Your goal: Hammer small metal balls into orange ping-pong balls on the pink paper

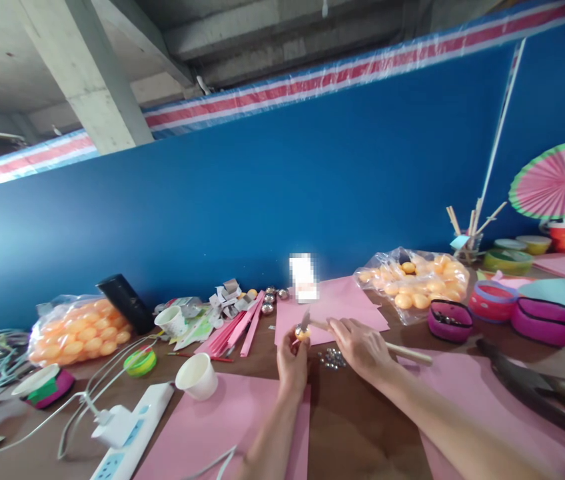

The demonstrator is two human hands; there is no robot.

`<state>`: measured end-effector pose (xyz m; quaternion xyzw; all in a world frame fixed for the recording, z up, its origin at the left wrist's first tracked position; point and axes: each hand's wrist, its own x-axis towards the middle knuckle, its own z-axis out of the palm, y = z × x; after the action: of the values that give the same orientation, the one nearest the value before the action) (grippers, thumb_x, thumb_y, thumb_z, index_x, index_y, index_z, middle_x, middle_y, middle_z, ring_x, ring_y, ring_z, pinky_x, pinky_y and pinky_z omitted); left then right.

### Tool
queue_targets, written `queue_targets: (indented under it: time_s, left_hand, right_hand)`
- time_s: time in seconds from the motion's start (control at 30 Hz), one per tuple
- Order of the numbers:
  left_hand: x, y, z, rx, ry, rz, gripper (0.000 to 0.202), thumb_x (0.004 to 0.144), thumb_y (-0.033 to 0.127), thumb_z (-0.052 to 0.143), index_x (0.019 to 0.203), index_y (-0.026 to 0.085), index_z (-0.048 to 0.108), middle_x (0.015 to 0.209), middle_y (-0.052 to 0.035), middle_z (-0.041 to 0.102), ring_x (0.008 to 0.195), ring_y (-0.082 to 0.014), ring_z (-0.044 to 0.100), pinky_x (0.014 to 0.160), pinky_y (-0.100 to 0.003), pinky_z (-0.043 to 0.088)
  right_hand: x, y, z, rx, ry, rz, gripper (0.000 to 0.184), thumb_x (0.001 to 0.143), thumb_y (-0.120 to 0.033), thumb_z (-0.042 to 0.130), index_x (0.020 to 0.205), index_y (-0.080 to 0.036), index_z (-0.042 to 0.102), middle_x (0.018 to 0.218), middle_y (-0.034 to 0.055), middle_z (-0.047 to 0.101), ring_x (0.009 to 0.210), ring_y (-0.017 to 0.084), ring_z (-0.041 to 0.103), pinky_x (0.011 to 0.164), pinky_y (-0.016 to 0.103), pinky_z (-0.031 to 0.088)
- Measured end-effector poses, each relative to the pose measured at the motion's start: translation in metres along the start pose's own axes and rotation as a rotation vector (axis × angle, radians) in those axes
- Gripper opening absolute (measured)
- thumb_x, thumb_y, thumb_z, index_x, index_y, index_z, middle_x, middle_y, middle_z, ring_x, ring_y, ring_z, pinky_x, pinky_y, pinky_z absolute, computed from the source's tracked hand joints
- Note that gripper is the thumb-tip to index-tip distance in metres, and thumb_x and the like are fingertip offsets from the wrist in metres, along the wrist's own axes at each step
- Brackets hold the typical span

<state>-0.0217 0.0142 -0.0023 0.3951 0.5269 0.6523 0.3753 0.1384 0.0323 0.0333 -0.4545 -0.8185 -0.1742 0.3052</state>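
My left hand point(292, 363) is closed round a small orange ball point(303, 335), with its fingertips at the ball's sides. A greyish, shiny patch shows on top of the ball, too small to make out. In my closed right hand point(362, 348) lies a wooden stick point(410, 353); its far end points left toward the ball. I cannot tell whether the stick touches the ball. Under my hands, a scatter of small shiny silvery pieces point(332, 359) lies on the brown tabletop point(357, 427). Behind the ball is a pink paper sheet point(347, 303).
Bags of orange balls stand left point(82, 333) and right point(422, 280). A paper cup point(197, 377) and a power strip point(135, 433) with cables are at left. Pink strips point(235, 327) lie behind. Magenta containers point(450, 320) and dark-handled scissors or pliers point(527, 383) are at right.
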Motion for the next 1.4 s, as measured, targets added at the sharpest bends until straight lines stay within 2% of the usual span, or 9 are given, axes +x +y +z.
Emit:
queue_targets:
  time_s: [0.13,0.27,0.47,0.77,0.97,1.23,1.4]
  left_hand:
    - [0.000,-0.003,0.000,-0.038,-0.020,0.017,0.042,0.067,0.029,0.063,0.106,0.015,0.055,0.097,-0.0086,0.063,0.086,-0.0167,0.059,0.076,-0.027,0.045]
    - [-0.002,0.001,0.001,-0.068,-0.074,0.021,0.045,0.068,0.031,0.063,0.109,0.016,0.053,0.095,-0.0082,0.063,0.083,-0.0156,0.060,0.075,-0.027,0.045]
    - [-0.001,0.003,0.002,-0.024,-0.010,-0.018,0.042,0.065,0.026,0.065,0.105,0.015,0.056,0.096,-0.0088,0.063,0.086,-0.0165,0.060,0.076,-0.027,0.044]
    - [-0.003,0.005,0.001,0.045,-0.042,0.032,0.046,0.068,0.026,0.062,0.112,0.016,0.053,0.100,-0.0074,0.062,0.092,-0.0171,0.057,0.080,-0.026,0.041]
    - [-0.003,0.005,0.002,0.009,-0.044,0.017,0.047,0.068,0.028,0.061,0.113,0.016,0.053,0.094,-0.0065,0.063,0.085,-0.0157,0.058,0.076,-0.025,0.042]
    - [-0.005,0.010,0.002,0.109,-0.051,0.063,0.045,0.068,0.027,0.060,0.111,0.016,0.053,0.093,-0.0068,0.063,0.081,-0.0161,0.058,0.074,-0.027,0.042]
    - [-0.003,0.004,0.003,0.080,-0.045,0.083,0.040,0.069,0.022,0.059,0.108,0.018,0.052,0.094,-0.0052,0.062,0.084,-0.0148,0.058,0.077,-0.026,0.041]
  right_hand:
    - [0.001,0.001,-0.002,0.002,0.025,0.057,0.023,0.089,-0.026,0.037,0.105,-0.020,0.053,0.075,0.0012,0.062,0.069,0.011,0.056,0.055,0.023,0.031]
    - [0.000,-0.002,-0.002,-0.016,-0.010,0.028,0.022,0.088,-0.025,0.038,0.102,-0.021,0.054,0.071,0.0009,0.061,0.066,0.012,0.056,0.054,0.023,0.030]
    - [0.000,-0.002,-0.001,0.005,0.029,0.050,0.025,0.089,-0.026,0.035,0.106,-0.021,0.053,0.075,0.0020,0.062,0.069,0.012,0.056,0.056,0.022,0.032]
    - [0.000,-0.001,0.001,-0.016,0.028,0.047,0.024,0.089,-0.026,0.037,0.104,-0.021,0.054,0.073,0.0020,0.062,0.068,0.011,0.056,0.055,0.022,0.032]
    - [0.001,-0.001,-0.001,-0.038,0.020,0.023,0.023,0.089,-0.026,0.038,0.103,-0.021,0.054,0.070,0.0018,0.061,0.065,0.012,0.055,0.054,0.023,0.030]
    - [0.002,0.000,-0.005,-0.042,0.024,-0.009,0.023,0.088,-0.025,0.038,0.103,-0.021,0.054,0.070,0.0015,0.061,0.065,0.012,0.055,0.054,0.024,0.030]
    - [0.003,0.003,-0.004,-0.044,0.048,0.054,0.024,0.089,-0.025,0.037,0.106,-0.020,0.053,0.073,0.0013,0.061,0.068,0.012,0.056,0.056,0.023,0.031]
